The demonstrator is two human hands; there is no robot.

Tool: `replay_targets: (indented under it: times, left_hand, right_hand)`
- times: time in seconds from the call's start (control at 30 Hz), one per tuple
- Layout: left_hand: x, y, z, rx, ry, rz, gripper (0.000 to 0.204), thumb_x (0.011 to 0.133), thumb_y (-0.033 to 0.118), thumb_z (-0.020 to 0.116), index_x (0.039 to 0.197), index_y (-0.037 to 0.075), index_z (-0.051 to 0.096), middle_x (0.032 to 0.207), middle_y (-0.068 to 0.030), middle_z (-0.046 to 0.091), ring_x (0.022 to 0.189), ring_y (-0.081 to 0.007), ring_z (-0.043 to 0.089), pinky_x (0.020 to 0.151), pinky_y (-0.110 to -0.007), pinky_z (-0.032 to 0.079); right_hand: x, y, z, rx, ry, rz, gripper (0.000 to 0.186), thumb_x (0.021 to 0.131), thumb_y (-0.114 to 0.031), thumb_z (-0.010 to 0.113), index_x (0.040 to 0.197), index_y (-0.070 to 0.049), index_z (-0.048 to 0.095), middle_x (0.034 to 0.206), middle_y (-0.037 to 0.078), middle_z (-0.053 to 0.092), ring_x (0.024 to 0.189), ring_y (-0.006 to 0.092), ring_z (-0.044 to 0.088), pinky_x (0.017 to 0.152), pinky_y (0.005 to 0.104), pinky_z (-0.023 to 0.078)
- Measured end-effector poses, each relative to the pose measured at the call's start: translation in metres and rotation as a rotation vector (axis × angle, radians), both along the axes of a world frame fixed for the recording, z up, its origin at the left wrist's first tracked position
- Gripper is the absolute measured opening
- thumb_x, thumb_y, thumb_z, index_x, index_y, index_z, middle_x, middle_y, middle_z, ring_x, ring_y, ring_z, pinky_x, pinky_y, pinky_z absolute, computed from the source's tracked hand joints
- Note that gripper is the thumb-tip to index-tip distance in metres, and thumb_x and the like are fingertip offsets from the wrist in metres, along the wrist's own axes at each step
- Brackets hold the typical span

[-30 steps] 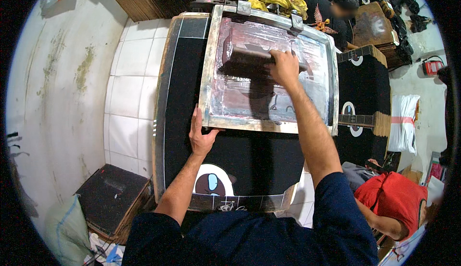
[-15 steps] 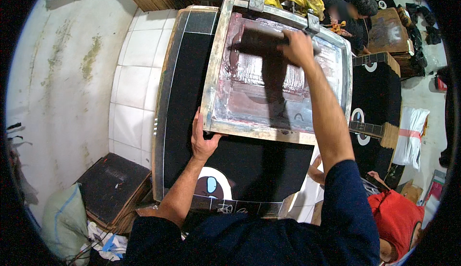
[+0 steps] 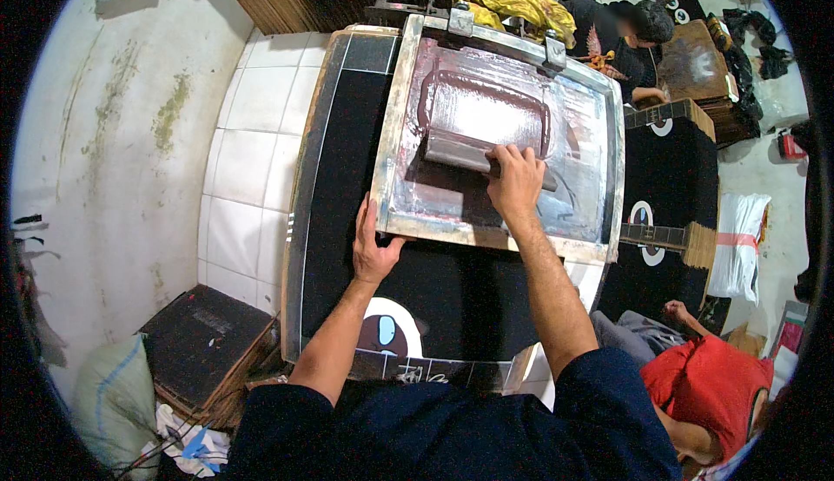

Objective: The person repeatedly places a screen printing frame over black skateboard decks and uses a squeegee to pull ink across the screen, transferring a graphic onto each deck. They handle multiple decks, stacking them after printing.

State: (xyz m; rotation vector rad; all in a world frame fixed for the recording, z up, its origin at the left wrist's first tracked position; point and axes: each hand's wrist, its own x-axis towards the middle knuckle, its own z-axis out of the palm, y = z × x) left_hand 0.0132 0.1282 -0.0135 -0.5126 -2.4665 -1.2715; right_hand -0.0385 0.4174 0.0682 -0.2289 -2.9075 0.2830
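Note:
A screen-printing frame (image 3: 394,125) with a pale, stained rim and dark brown ink on its mesh (image 3: 417,212) lies over a black printing board (image 3: 341,134). My right hand (image 3: 517,181) grips a long squeegee (image 3: 456,154) across the mesh, below a shiny inked rectangle. My left hand (image 3: 375,251) holds the frame's lower left corner, fingers along its outer side and thumb at the front edge. A white round print (image 3: 404,329) with a brown and light-blue middle shows on the board's nearer part. Metal clamps (image 3: 555,51) hold the frame's back bar.
Two people, one in black (image 3: 643,64), one in red (image 3: 695,377), are at the right beside black printed boards (image 3: 669,168). A yellow cloth (image 3: 530,12) lies behind the frame. At left stand a wall (image 3: 104,177), a dark board stack (image 3: 195,342) and a sack (image 3: 113,411).
My right hand and the squeegee have travelled down the mesh toward me from higher on the screen, uncovering the shiny inked rectangle. My left hand stays at the frame's corner.

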Motion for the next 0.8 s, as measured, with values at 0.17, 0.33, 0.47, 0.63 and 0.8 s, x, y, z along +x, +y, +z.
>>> replay_targets:
  times: [0.17,0.33,0.47,0.63,0.8]
  left_hand:
    - [0.000,0.000,0.009,0.090,-0.175,0.036,0.123,0.073,0.020,0.094,0.164,0.007,0.012,0.157,-0.0277,0.040,0.141,-0.0415,0.048,0.112,-0.048,0.047]
    - [-0.001,0.003,0.057,0.300,-0.316,-0.002,0.116,0.072,0.017,0.095,0.161,0.005,0.023,0.145,-0.0265,0.054,0.131,-0.0374,0.059,0.105,-0.044,0.052]
    - [-0.027,0.020,0.148,0.583,-0.128,-0.028,0.117,0.070,0.010,0.096,0.162,0.006,0.022,0.126,-0.0177,0.069,0.113,-0.0238,0.068,0.094,-0.038,0.057]
    - [-0.092,0.006,0.233,0.521,0.070,-0.193,0.110,0.076,0.011,0.092,0.160,0.004,0.023,0.114,-0.0154,0.072,0.090,-0.0208,0.074,0.077,-0.036,0.061]
    - [-0.109,-0.119,0.098,0.406,-0.099,0.068,0.078,0.086,0.017,0.087,0.149,-0.004,0.045,0.121,-0.0206,0.068,0.098,-0.0236,0.072,0.081,-0.033,0.059]
  right_hand:
    - [0.021,-0.013,0.017,0.024,0.287,-0.042,0.049,0.065,0.002,0.076,0.108,-0.020,0.072,0.102,0.001,0.069,0.104,0.0275,0.058,0.097,0.0445,0.040]
    - [0.081,-0.041,0.048,-0.025,0.430,-0.125,0.058,0.060,-0.002,0.080,0.114,-0.021,0.071,0.108,0.001,0.069,0.109,0.0273,0.057,0.105,0.0478,0.036]
    - [0.067,-0.044,0.106,-0.004,0.650,-0.210,0.047,0.072,-0.010,0.075,0.117,-0.022,0.071,0.110,0.002,0.069,0.109,0.0288,0.058,0.106,0.0482,0.035]
    - [-0.010,0.002,0.234,0.181,0.866,-0.122,0.038,0.081,-0.009,0.071,0.117,-0.021,0.071,0.109,0.004,0.071,0.108,0.0312,0.061,0.099,0.0494,0.039]
    - [-0.057,0.024,0.301,0.364,0.759,-0.161,0.040,0.082,-0.013,0.073,0.122,-0.022,0.070,0.114,-0.001,0.071,0.110,0.0288,0.063,0.097,0.0506,0.042]
